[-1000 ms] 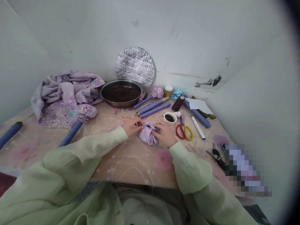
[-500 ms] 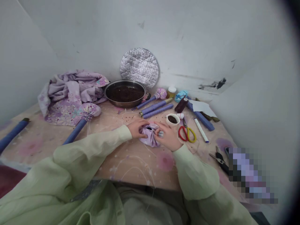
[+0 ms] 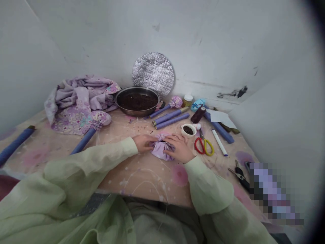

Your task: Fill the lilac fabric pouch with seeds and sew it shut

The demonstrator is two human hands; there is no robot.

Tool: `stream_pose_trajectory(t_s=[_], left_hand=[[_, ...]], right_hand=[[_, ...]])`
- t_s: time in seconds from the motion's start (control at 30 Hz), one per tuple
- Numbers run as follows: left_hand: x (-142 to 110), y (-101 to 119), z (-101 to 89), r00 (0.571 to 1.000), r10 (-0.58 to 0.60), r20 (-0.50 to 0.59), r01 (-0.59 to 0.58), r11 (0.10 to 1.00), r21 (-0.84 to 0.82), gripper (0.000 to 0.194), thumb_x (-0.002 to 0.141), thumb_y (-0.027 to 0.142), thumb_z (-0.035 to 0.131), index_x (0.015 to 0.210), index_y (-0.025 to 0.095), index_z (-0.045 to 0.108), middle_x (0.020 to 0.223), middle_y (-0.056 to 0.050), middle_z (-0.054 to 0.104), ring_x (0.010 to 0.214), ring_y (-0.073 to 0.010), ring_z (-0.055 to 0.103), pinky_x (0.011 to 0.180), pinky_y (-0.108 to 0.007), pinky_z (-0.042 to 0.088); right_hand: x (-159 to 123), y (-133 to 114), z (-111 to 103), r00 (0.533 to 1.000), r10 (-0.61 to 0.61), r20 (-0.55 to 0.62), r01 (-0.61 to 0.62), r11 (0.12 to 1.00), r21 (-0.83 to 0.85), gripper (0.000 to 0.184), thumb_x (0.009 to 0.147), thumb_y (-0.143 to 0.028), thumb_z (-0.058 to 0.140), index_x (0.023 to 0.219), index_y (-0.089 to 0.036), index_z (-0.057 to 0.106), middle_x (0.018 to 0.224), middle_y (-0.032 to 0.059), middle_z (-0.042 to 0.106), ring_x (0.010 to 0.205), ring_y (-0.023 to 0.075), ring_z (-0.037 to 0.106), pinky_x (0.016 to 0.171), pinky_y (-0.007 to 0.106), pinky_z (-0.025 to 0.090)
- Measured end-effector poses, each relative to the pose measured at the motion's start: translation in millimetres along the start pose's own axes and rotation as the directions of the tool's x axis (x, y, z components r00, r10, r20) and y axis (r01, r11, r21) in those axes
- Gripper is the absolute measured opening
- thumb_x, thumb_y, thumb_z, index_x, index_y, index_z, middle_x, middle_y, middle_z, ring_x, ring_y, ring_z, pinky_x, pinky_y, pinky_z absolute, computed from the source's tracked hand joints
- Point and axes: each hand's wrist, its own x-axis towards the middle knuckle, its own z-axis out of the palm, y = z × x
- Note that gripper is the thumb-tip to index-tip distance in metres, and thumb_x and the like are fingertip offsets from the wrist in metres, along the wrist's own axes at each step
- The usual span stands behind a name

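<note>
A small gathered purple cloth pouch (image 3: 161, 152) rests on the table, with a dark gap showing at its top. My left hand (image 3: 144, 142) grips its left edge, thumb and fingers pressed on the cloth. From the other side, my right hand (image 3: 179, 148) is closed on the pouch's right and upper part, fingers over the folds. What lies inside the pouch is mostly hidden. Just behind the right hand stands a white cup (image 3: 188, 130) of dark granules. Scissors (image 3: 203, 146) with one red and one yellow handle lie to its right.
Behind are a pan (image 3: 137, 110) of dark granules, a round silver mat (image 3: 153, 73) against the wall, and purple wrapped sticks (image 3: 171, 117). Floral cloth (image 3: 73, 118) is heaped left, near a cloth-headed stick (image 3: 83, 140). A thread spool (image 3: 198, 115), marker (image 3: 219, 142) and pliers (image 3: 240, 175) lie right.
My right hand has flattened over the pouch's top, and its fingers have shifted from a pinch at the side. My left hand has drawn slightly left. The view has turned a little.
</note>
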Motion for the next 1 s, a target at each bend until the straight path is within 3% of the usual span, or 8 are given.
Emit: stream_pose_trajectory(t_s=[0.13, 0.23, 0.33, 0.5, 0.7, 0.8, 0.9, 1.0], left_hand=[[-8.6, -8.1, -13.2, 0.986, -0.165, 0.026, 0.159, 0.973, 0.165, 0.022, 0.082, 0.031, 0.053, 0.088, 0.015, 0.067, 0.09, -0.009, 0.07, 0.087, -0.02, 0.065, 0.086, -0.034, 0.047], [-6.4, 1.0, -13.5, 0.997, -0.044, -0.068, 0.051, 0.993, 0.109, 0.037, 0.083, 0.034, 0.052, 0.113, 0.014, 0.058, 0.115, -0.012, 0.063, 0.107, -0.0205, 0.058, 0.094, -0.033, 0.043], [-1.4, 12.9, -11.4, 0.999, 0.039, 0.019, -0.041, 0.992, 0.117, 0.047, 0.082, 0.037, 0.054, 0.124, 0.016, 0.051, 0.12, -0.012, 0.06, 0.108, -0.0198, 0.057, 0.092, -0.03, 0.044], [8.5, 21.9, -16.4, 0.973, -0.228, -0.046, 0.231, 0.932, 0.279, 0.036, 0.083, 0.043, 0.053, 0.103, 0.015, 0.063, 0.094, -0.008, 0.068, 0.087, -0.0196, 0.063, 0.079, -0.03, 0.046], [26.3, 29.4, 1.0, 0.98, -0.194, -0.034, 0.197, 0.964, 0.18, 0.027, 0.075, 0.036, 0.063, 0.091, 0.013, 0.064, 0.083, -0.007, 0.066, 0.073, -0.0167, 0.059, 0.069, -0.027, 0.045], [30.6, 29.1, 3.9, 0.974, -0.185, -0.133, 0.188, 0.982, 0.004, 0.017, 0.077, 0.028, 0.061, 0.085, 0.014, 0.063, 0.076, -0.003, 0.063, 0.064, -0.0118, 0.056, 0.065, -0.023, 0.044], [31.7, 27.2, 0.7, 0.947, -0.255, -0.196, 0.209, 0.951, -0.229, 0.015, 0.077, 0.027, 0.06, 0.082, 0.012, 0.062, 0.067, 0.0, 0.06, 0.058, -0.0091, 0.053, 0.059, -0.021, 0.043], [30.9, 24.6, -1.8, 0.95, -0.285, -0.129, 0.214, 0.892, -0.398, 0.016, 0.075, 0.026, 0.061, 0.08, 0.011, 0.061, 0.062, 0.001, 0.058, 0.055, -0.0083, 0.051, 0.055, -0.02, 0.042]], right_hand=[[-2.9, 5.7, 4.9, 0.995, 0.085, -0.059, -0.086, 0.996, -0.023, 0.051, 0.075, -0.041, 0.062, 0.122, -0.025, 0.054, 0.121, 0.0084, 0.059, 0.115, 0.0305, 0.046, 0.093, 0.048, 0.028], [-1.3, 7.2, 5.1, 0.995, 0.082, -0.064, -0.082, 0.997, 0.011, 0.054, 0.073, -0.041, 0.064, 0.123, -0.022, 0.054, 0.119, 0.0087, 0.059, 0.112, 0.0288, 0.047, 0.091, 0.044, 0.031], [0.0, 7.9, 5.2, 0.995, 0.085, -0.058, -0.084, 0.996, 0.029, 0.052, 0.071, -0.04, 0.066, 0.119, -0.022, 0.056, 0.116, 0.0086, 0.061, 0.111, 0.0288, 0.049, 0.09, 0.044, 0.032], [0.0, 9.3, 8.2, 0.994, 0.09, -0.063, -0.084, 0.992, 0.095, 0.047, 0.071, -0.037, 0.066, 0.113, -0.019, 0.059, 0.112, 0.0094, 0.063, 0.106, 0.0282, 0.051, 0.089, 0.044, 0.035], [1.8, 9.1, 8.6, 0.983, 0.093, -0.159, -0.066, 0.984, 0.167, 0.043, 0.069, -0.025, 0.062, 0.111, -0.017, 0.06, 0.106, 0.0096, 0.065, 0.102, 0.0266, 0.053, 0.089, 0.044, 0.039], [-0.6, 5.6, 5.9, 0.967, 0.061, -0.249, -0.034, 0.993, 0.113, 0.043, 0.071, -0.024, 0.058, 0.114, -0.017, 0.058, 0.114, 0.0109, 0.062, 0.108, 0.0269, 0.051, 0.092, 0.045, 0.038], [-7.7, -6.6, 5.0, 0.954, -0.073, -0.292, 0.066, 0.997, -0.032, 0.046, 0.075, -0.025, 0.055, 0.121, -0.02, 0.054, 0.128, 0.0103, 0.054, 0.12, 0.0292, 0.044, 0.1, 0.05, 0.029], [-17.1, -19.9, 3.1, 0.932, -0.257, -0.258, 0.25, 0.966, -0.058, 0.028, 0.079, -0.023, 0.053, 0.105, -0.024, 0.064, 0.114, 0.0054, 0.065, 0.113, 0.0249, 0.053, 0.104, 0.052, 0.019]])
